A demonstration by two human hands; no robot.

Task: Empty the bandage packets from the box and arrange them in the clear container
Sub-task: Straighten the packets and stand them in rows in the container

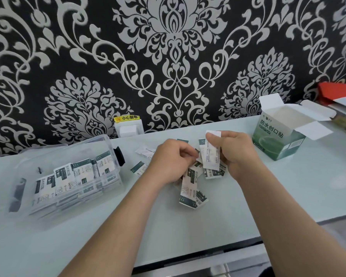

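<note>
A green and white bandage box [279,139] stands open at the right of the pale table. The clear container [112,145] sits at the left with several bandage packets [76,176] lined up inside it. Loose packets [190,191] lie in a heap at the table's middle. My right hand [235,151] grips a small stack of packets [210,156] upright above the heap. My left hand [171,159] is curled beside it, its fingertips pinching packets at the stack's lower edge.
A white wall socket [128,126] with a yellow warning label sits behind the table. A red object and stacked items [336,94] lie at the far right. The table's front edge [198,254] runs below my forearms.
</note>
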